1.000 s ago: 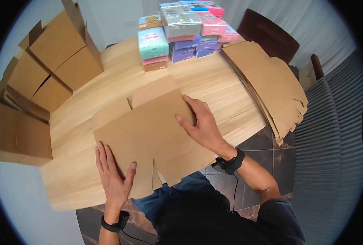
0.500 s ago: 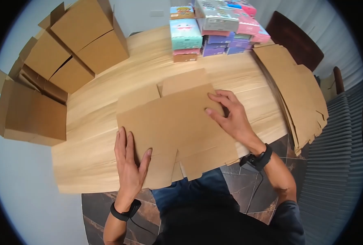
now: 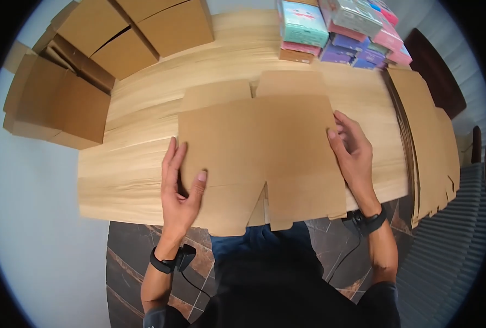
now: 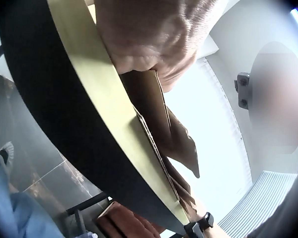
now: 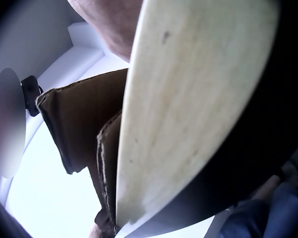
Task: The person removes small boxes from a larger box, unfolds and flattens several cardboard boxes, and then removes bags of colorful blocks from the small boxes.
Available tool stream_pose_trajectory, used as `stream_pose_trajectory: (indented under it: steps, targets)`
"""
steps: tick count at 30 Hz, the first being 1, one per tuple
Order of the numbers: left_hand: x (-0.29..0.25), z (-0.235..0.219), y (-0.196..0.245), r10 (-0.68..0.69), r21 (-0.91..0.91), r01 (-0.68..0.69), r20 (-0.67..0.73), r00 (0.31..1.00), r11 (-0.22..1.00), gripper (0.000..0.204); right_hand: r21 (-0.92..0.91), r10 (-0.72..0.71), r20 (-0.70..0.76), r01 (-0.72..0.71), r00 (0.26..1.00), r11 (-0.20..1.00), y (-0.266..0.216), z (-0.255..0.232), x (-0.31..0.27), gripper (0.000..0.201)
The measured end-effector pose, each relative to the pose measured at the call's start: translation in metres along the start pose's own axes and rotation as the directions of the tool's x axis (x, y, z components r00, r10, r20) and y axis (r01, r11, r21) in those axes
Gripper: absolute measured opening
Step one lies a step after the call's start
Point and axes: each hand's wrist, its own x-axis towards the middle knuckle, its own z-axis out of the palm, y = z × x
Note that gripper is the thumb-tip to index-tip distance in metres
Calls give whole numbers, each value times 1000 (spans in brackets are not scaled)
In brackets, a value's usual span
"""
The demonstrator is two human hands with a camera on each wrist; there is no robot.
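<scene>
A flattened cardboard box [image 3: 226,136] lies before me on the wooden table, its flaps at the far and near sides. A faint crease runs down its middle, and the right half looks darker. My left hand [image 3: 182,188] holds the left edge, thumb on top and fingers along the side. My right hand [image 3: 355,156] grips the right edge, thumb tip at the border and fingers bent beside it. In the left wrist view, cardboard flaps [image 4: 149,104] rise above the table edge. The right wrist view shows another raised flap [image 5: 84,109]; the fingers are hidden in both wrist views.
Several assembled cardboard boxes [image 3: 73,104] stand along the left side of the table [image 3: 139,180]. Colourful cartons [image 3: 303,24] are stacked at the back right. A pile of flat cardboard sheets [image 3: 423,142] lies at the right edge, with a dark chair [image 3: 434,71] behind.
The head view has turned, so table, box and hands appear squarer and further right. A middle crease now shows in the flattened box. My right thumb has shifted outward to its edge.
</scene>
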Motion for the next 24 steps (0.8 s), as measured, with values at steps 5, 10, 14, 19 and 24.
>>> stream_pose_trajectory:
  steps: [5,10,14,19,24]
  targets:
    - [0,-2,0,61,133,-73,94,994,988,69,14,-2,41,2,999,1000,-6,-1,-4,42]
    - [9,-4,4,40,162,-55,93,995,985,72,-86,-166,98,175,981,981,-13,-4,-3,43]
    - [11,-12,15,51,368,-132,221,974,920,75,-89,-127,84,134,988,987,-14,-5,-5,42]
    - [26,-31,25,9,307,-103,293,956,946,79,21,-95,6,95,995,995,-9,-6,-5,42]
    - [101,-64,56,350,493,-425,242,905,759,83,113,-76,-41,80,996,990,-16,-8,-10,43]
